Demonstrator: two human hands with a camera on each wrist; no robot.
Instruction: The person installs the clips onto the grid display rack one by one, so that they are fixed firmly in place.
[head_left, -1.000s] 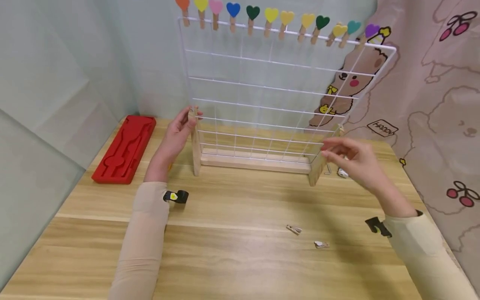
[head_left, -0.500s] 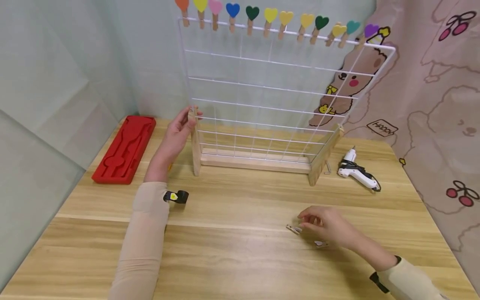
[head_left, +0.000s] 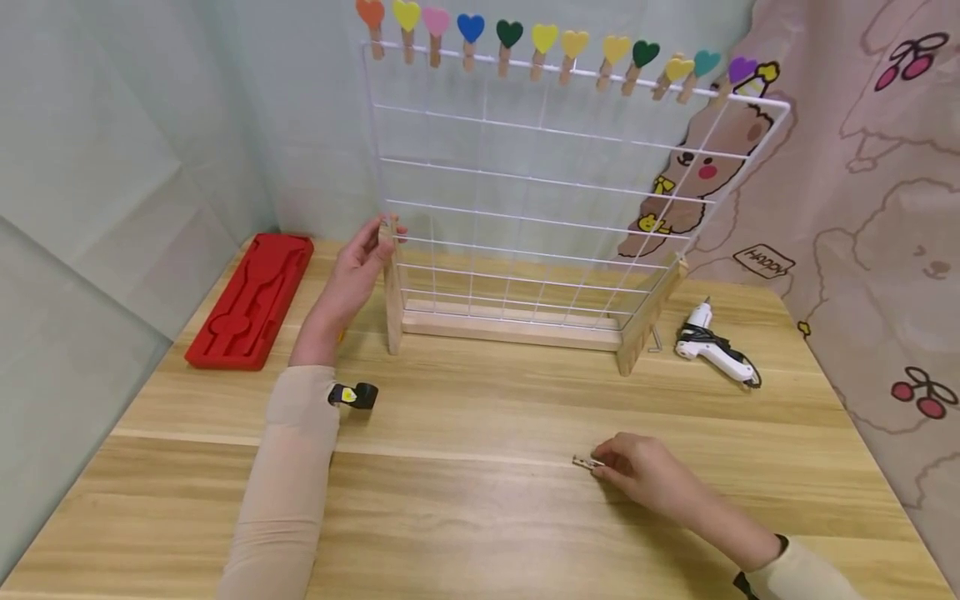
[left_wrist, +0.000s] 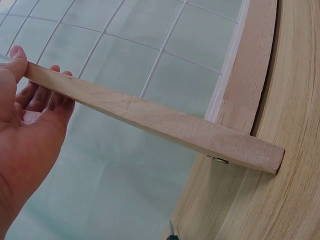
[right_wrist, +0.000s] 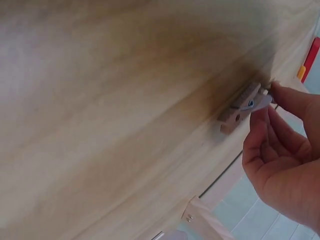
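Observation:
My left hand [head_left: 352, 271] grips the top of the left wooden post [left_wrist: 165, 120] of a stand. In the left wrist view the thumb is on one side of the post and the fingers on the other. The stand holds up a white wire grid [head_left: 525, 177], with several heart-topped clothespins [head_left: 470, 37] along its top edge. Low over the table, my right hand [head_left: 645, 475] pinches the heart end of a small wooden clothespin [right_wrist: 240, 110] between thumb and fingers. Its jaw end points away from the hand.
A red moulded tray [head_left: 247, 304] lies at the left of the table [head_left: 450, 517]. A white glue gun [head_left: 716, 346] with its black cord wound round it lies right of the stand, near a bent metal key [head_left: 656, 340]. Curtains hang behind.
My right hand has come down from the right post to the table and now pinches a clothespin. A second clothespin lying nearby is out of sight now. My left hand stays on its post.

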